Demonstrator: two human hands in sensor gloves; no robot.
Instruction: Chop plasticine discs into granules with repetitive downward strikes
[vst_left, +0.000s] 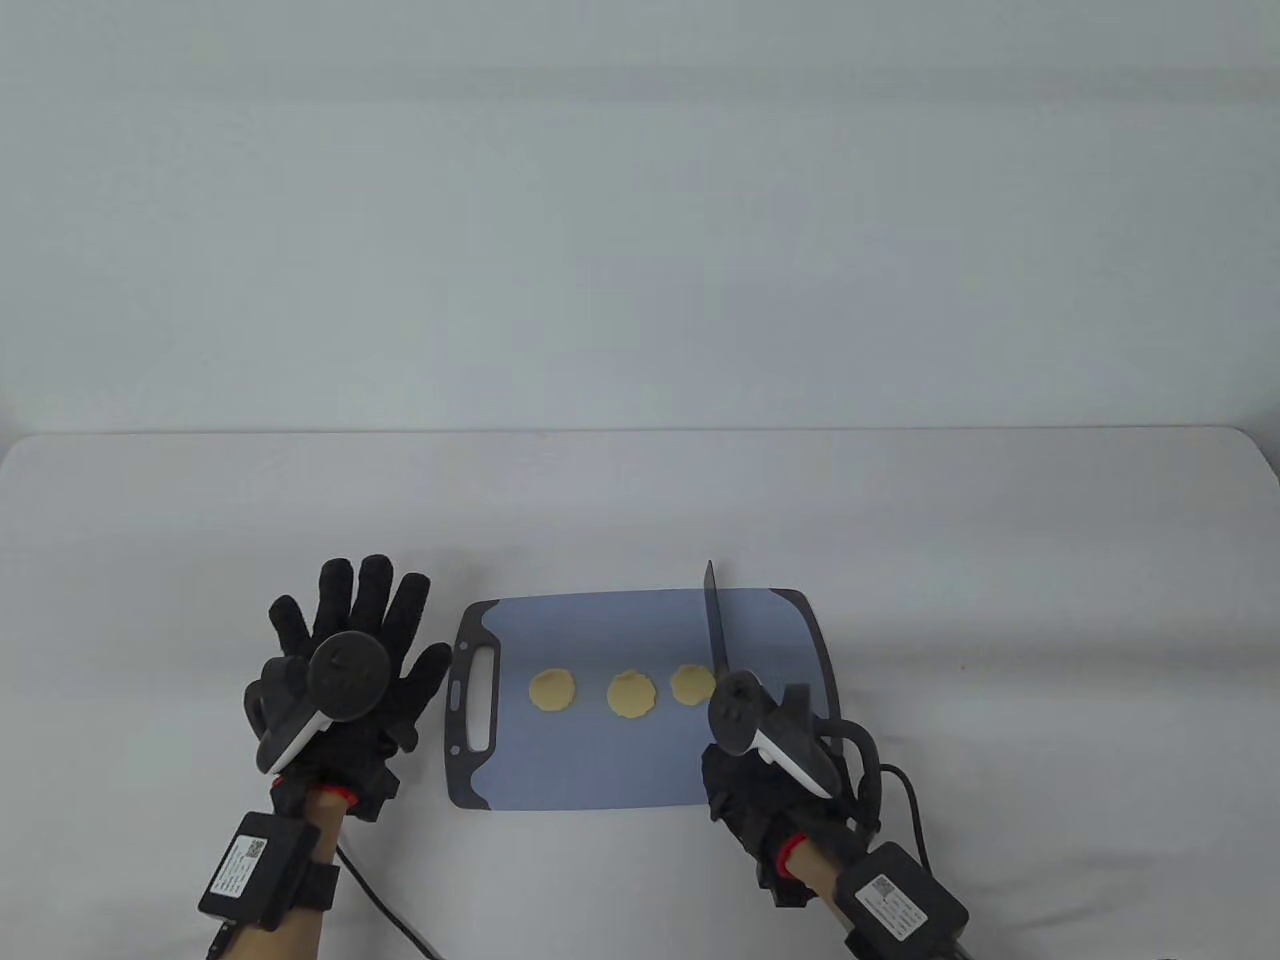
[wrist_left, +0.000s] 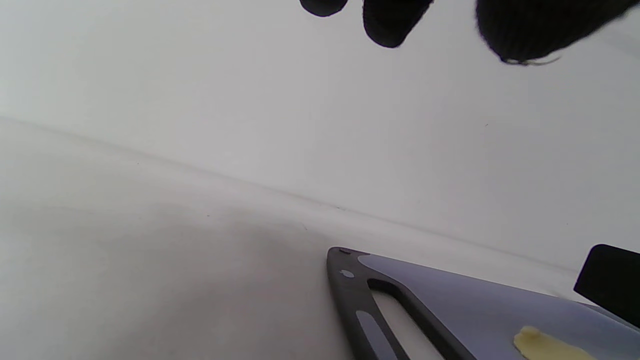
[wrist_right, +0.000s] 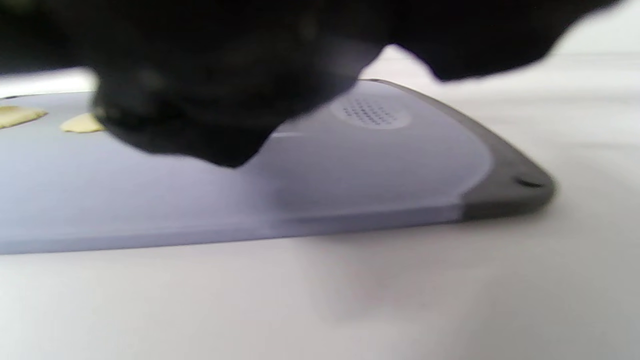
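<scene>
Fingers of right hand hidden under its tracker in table view, and only a dark blur in right wrist view; seemingly curled round the handle of knife, though the handle itself cannot be made out. Blade edge-on over the rightmost of three plasticine discs, all in a row on the cutting board. Contact between blade and disc not clear. Left hand flat on the table beside the board, fingers spread, holding nothing. Dotted round patch near the board's right corner shown only in right wrist view.
</scene>
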